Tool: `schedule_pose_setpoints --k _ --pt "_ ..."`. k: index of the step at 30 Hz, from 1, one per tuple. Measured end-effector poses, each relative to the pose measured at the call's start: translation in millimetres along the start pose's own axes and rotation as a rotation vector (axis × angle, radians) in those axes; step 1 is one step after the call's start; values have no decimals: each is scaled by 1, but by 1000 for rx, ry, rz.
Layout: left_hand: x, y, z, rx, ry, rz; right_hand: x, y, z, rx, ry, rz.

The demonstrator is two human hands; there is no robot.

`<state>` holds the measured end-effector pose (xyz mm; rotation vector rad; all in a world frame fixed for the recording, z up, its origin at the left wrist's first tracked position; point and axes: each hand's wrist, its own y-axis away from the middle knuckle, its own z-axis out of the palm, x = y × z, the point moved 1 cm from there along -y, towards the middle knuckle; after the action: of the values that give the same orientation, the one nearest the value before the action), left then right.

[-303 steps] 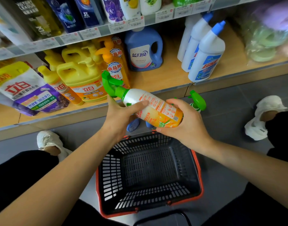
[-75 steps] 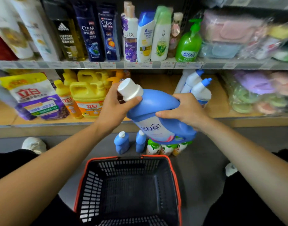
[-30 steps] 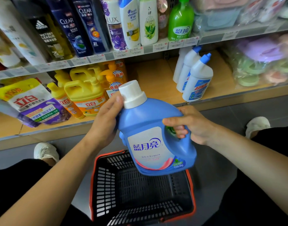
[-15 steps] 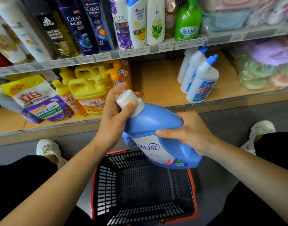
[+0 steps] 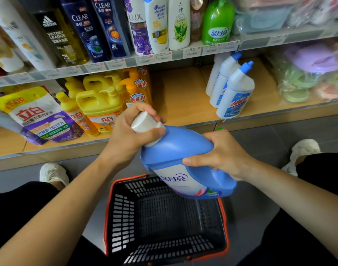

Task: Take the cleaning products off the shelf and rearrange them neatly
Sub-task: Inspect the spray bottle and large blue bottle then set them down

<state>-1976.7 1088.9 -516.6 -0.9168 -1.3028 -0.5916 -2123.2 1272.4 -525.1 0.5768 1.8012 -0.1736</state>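
Facing the lower shelf [image 5: 185,96], I have open board between the yellow jugs [image 5: 99,104] and the white bottles [image 5: 235,93], running to its front edge. Below it, the black basket [image 5: 114,217] stands on the floor. The blue detergent jug [image 5: 175,148] hangs tilted above the basket's far rim, off the shelf. My right hand [image 5: 223,156] curls round its handle side, and my left hand [image 5: 126,135] wraps its fingers round the white cap [image 5: 145,121].
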Motion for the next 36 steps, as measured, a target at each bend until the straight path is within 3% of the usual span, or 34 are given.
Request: schedule_pose_setpoints --k 4,9,12,22,28,32,36 --pt "2 -1 -9 -86 -118 27 1 -1 2 -40 -176 58" --pt "-10 7 3 99 -204 -67 0 -4 2 -12 -301 72" --pt "-21 8 6 61 -235 -89 0 -8 -2 42 -358 87" --pt "-60 23 15 -125 -14 -368 -4 -17 -26 157 -662 92" --pt "-79 28 25 -114 191 -541 -4 -20 -38 54 -836 72" --pt "-81 25 28 -43 325 -602 -4 -18 -47 -78 -731 19" --pt "-76 21 24 10 268 -709 -1 -16 -57 -139 -483 37"
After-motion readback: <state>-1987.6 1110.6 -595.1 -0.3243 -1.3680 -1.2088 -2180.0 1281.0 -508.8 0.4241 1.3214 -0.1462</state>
